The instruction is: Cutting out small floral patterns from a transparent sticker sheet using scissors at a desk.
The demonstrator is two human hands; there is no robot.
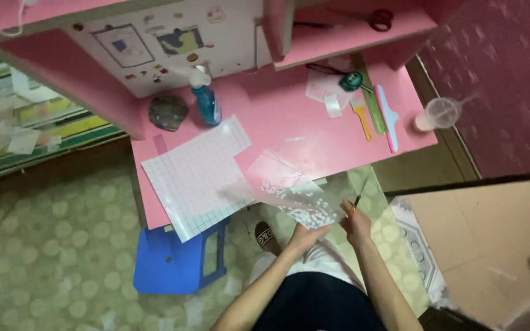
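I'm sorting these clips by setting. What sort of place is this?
Probably a home craft or study corner. A pink desk holds a gridded backing sheet, a spray bottle and scrapers; paper scraps litter the patterned floor. The left hand holds clear film, the right hand scissors.

Dim, soft indoor light with a pink cast; motion blur throughout, edges stretched by wide-angle distortion.
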